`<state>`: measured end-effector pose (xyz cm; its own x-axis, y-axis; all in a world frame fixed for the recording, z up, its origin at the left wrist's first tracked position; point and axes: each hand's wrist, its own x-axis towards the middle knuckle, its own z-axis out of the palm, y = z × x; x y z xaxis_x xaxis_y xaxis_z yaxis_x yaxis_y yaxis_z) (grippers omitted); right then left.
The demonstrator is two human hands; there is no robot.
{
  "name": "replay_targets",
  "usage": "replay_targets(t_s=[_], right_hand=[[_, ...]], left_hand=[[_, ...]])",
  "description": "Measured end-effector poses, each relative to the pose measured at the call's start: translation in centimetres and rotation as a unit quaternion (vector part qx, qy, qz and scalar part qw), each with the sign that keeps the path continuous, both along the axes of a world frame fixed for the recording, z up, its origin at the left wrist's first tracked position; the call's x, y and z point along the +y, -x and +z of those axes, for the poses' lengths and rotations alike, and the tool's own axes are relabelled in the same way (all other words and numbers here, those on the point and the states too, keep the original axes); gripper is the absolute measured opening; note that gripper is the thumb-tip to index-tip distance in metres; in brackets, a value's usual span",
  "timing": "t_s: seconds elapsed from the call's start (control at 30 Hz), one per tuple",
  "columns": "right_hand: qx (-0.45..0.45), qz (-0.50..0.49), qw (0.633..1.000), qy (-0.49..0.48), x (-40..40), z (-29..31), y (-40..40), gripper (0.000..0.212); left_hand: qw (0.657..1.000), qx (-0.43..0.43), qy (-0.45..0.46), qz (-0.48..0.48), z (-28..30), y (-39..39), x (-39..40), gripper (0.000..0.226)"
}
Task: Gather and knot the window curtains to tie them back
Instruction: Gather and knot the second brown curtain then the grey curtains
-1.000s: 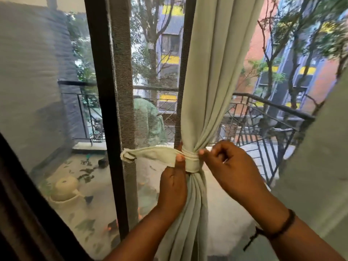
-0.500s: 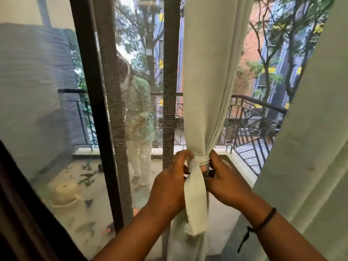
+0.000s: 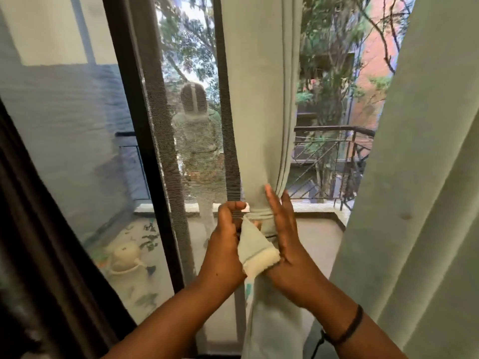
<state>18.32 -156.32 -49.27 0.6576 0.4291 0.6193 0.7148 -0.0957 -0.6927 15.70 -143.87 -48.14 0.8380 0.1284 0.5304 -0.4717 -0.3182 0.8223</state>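
Head view: the curtain (image 3: 261, 125) hangs gathered at the window's middle, cinched by a tie (image 3: 255, 248). The left hand (image 3: 225, 244) pinches the tie's loose tail; the right hand (image 3: 287, 244), fingers straight, steadies the bundle. The knot looks unfinished; next, likely tuck or tighten that tail.

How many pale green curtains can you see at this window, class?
2. One curtain hangs in the middle, gathered and bound by a tie between the left hand and right hand. The other curtain hangs loose at the right edge.
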Motion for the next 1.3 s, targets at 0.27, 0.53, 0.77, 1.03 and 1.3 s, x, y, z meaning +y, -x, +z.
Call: replay_targets(t_s=[0.27,0.53,0.77,1.03,1.3], right_hand=[[-0.084,-0.162,0.97,-0.163,1.3,0.7,3.2,0.057],[0.245,-0.026,0.946,-0.212,6.9,2.6,2.9,0.045],[0.16,-0.067,0.982,-0.079,15.9,3.1,3.8,0.028],[0.067,-0.164,0.98,-0.09,19.1,3.0,4.3,0.03],[0.066,-0.235,0.961,-0.126,18.0,2.7,3.3,0.03]], left_hand=[[0.973,0.071,0.205,-0.078,-0.2,0.5,0.9,0.028],[0.841,0.322,0.396,-0.183,-2.6,0.0,7.9,0.038],[0.823,0.416,0.318,-0.22,-2.2,0.6,16.9,0.038],[0.932,0.292,-0.016,-0.215,0.1,-1.6,19.1,0.028],[0.97,-0.045,-0.118,-0.208,-0.5,0.9,22.2,0.043]])
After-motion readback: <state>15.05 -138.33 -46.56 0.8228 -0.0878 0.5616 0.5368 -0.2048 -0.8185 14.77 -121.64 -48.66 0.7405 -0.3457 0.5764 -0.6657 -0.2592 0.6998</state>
